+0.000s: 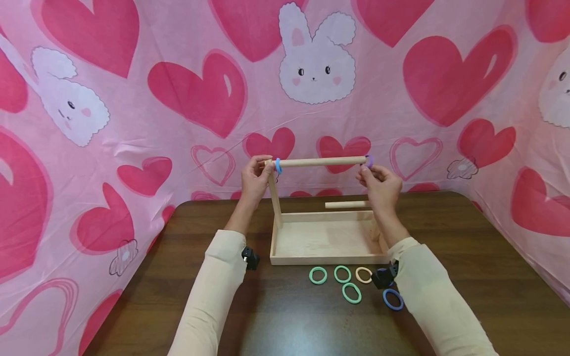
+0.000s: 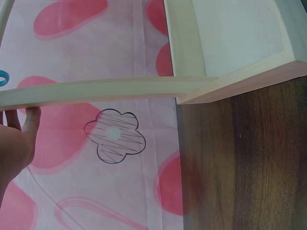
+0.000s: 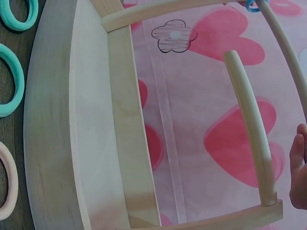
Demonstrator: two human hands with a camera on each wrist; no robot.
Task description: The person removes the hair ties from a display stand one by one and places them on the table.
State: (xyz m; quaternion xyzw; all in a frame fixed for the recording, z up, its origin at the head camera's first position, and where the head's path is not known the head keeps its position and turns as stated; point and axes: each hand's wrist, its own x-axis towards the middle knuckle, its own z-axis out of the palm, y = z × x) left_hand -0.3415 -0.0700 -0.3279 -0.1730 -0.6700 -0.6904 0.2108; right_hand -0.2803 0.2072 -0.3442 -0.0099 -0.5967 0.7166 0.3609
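A wooden stand has a shallow tray base, an upright post at the left, and a long round upper rod running right from the post's top. A light blue ring hangs around this rod close to the post. My left hand grips the post's top, thumb in front and fingers behind. At the rod's far right end, my right hand pinches a purple ring, which overlaps the rod's tip. In the right wrist view those fingertips show beside the rod; the purple ring is out of sight there.
A shorter lower rod juts left from the right-hand post. On the dark wooden table, before the tray, lie several green rings, a peach ring and a blue ring. A patterned pink cloth hangs behind.
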